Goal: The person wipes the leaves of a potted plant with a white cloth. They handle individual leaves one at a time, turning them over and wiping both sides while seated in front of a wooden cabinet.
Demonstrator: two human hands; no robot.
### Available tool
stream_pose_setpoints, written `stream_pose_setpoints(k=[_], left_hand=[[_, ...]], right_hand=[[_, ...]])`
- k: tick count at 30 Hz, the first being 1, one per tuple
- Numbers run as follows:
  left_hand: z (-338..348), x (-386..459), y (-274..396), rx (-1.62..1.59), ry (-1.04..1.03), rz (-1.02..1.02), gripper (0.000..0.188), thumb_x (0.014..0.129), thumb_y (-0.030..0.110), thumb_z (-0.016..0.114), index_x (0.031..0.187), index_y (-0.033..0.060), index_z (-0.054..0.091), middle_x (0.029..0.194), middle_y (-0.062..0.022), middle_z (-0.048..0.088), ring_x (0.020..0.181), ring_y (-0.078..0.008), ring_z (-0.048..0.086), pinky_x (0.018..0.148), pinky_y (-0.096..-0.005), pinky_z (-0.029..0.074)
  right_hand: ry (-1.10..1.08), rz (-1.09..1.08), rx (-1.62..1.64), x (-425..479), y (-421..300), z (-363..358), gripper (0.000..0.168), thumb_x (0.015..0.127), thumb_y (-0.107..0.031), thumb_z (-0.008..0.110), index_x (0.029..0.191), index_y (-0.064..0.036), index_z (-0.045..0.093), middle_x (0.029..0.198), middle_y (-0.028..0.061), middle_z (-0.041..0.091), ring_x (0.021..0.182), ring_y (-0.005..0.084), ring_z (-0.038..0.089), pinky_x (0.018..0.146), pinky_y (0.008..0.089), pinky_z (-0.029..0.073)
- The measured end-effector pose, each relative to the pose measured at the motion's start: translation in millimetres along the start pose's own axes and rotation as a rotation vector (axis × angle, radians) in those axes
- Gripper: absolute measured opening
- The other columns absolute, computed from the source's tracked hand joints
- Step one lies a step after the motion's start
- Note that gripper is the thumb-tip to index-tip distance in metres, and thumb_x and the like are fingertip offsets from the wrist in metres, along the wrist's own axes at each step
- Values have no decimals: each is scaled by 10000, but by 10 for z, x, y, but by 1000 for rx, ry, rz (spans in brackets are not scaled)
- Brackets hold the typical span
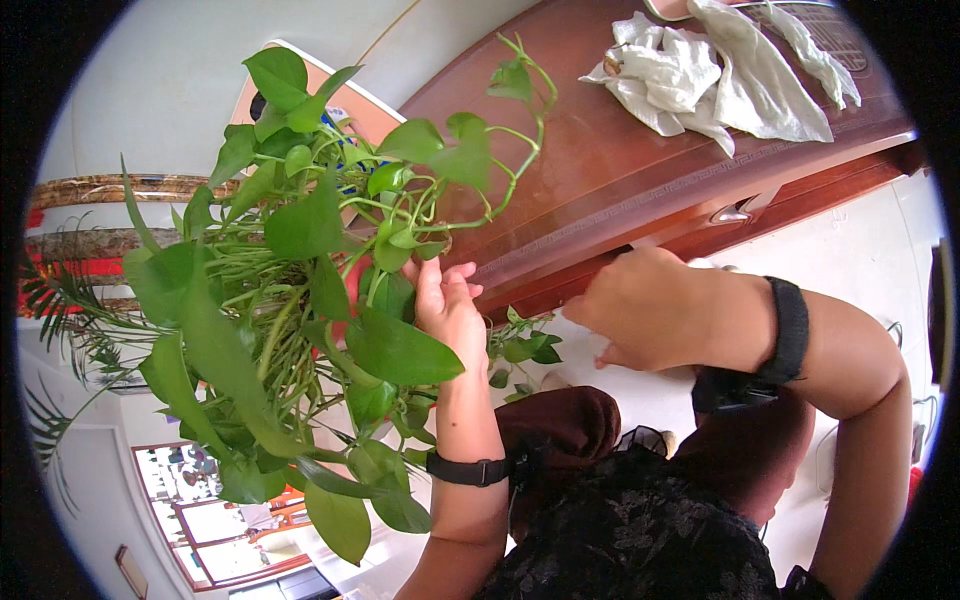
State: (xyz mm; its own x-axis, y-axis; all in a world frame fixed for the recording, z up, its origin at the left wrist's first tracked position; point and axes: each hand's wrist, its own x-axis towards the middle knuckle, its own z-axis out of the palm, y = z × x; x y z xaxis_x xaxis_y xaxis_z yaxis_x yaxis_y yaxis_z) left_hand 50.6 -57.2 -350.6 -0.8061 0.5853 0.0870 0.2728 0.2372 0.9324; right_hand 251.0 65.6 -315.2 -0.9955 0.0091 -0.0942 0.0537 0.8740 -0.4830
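A bushy potted pothos plant (300,300) with heart-shaped green leaves fills the left half of the view. My left hand (450,307) is raised among its leaves and stems at the right side, palm turned up and fingers partly spread; leaves cover some fingertips, so whether a stem is held cannot be told. Part of a red pot (356,281) shows behind the stems. One long vine arches up and right over the table. My right hand (641,311) hangs beyond the table's front edge, slightly blurred, with fingers curled; its fingertips are mostly hidden.
A dark red wooden table (570,165) runs across the top. Crumpled white cloths (675,75) lie on it at the upper right. A pink board-like item (367,112) with a white rim is behind the plant. Further trailing leaves (529,345) appear low between my hands.
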Motion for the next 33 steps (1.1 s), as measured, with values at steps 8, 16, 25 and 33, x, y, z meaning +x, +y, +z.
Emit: stream_pose_setpoints(k=[8,16,25,33], left_hand=[[-15,199,134,111,-33,-269,480,946,27,471,1420,31,396,1318,-62,500,791,-104,538,654,-223,440],[-47,252,56,-468,78,-254,428,944,28,437,1371,26,420,1328,-102,514,1011,-178,581,883,-359,491],[-100,259,50,-572,86,-193,431,926,113,481,1351,48,449,1344,-92,514,1217,-234,517,1028,-390,429],[4,260,39,-665,125,-176,379,955,108,448,1328,48,472,1341,-92,516,1227,-244,509,1043,-409,420]], right_hand=[[127,-38,55,304,31,127,294,764,-276,712,927,-37,658,778,145,667,771,335,670,697,432,531],[518,-62,103,1112,-76,329,378,776,-170,641,1126,-31,610,1072,150,629,742,290,670,619,394,544],[683,-4,-38,1619,-241,266,242,773,-133,609,986,-22,641,946,152,676,791,269,703,640,371,567],[735,-35,-30,1677,-132,239,157,732,-174,629,789,-38,684,804,145,665,712,292,699,576,405,562]])
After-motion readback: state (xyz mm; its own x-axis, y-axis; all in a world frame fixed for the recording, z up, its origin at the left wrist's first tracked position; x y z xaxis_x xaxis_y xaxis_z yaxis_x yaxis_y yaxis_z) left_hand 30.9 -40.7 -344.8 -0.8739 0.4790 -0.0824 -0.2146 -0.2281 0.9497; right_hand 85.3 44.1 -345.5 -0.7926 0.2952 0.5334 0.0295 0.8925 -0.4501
